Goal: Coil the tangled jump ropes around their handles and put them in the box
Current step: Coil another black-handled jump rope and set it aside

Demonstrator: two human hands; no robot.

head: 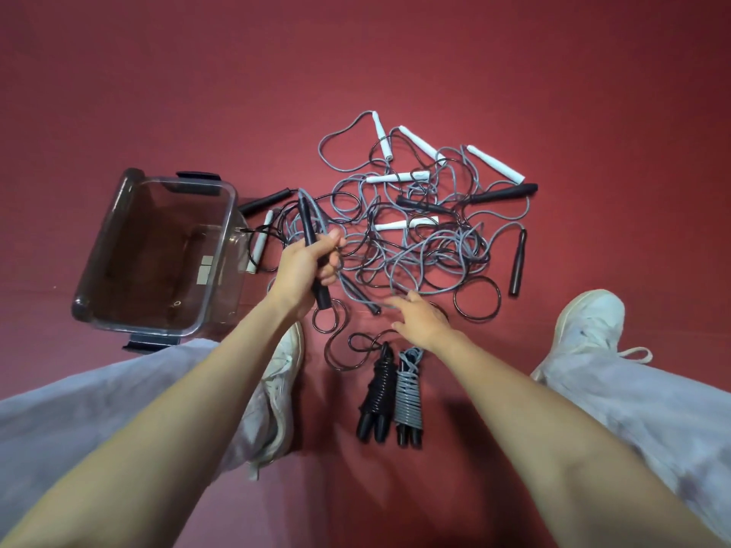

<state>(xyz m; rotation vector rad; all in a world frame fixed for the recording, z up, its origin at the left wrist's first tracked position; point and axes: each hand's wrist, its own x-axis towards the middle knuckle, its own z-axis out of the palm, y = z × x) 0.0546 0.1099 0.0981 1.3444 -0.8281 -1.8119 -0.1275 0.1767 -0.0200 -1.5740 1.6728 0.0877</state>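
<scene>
risk first: the grey cord off the held handle runs straight back into the tangle. my read is that pulling or winding now would drag the whole pile along, cinch the crossings tighter and snag the white and black handles lying in it. likely needs slack teased out before any wrap. second risk: the loose black loops near the feet could catch on a shoe or nudge the two finished bundles.

left hand is clenched round a black handle, held up off the floor, with the handle poking out above and below the fist. the grey cord loops over its top end and passes down through the grip. right hand is released, fingers spread low over the floor. the tips are just beside the grey cord where it leaves the pile. can't tell if they touch it, but nothing is pinched.

black bundle and grey bundle lie coiled side by side on the floor between the legs, not boxed yet. box sits to the left of the pile with no rope in it.
</scene>
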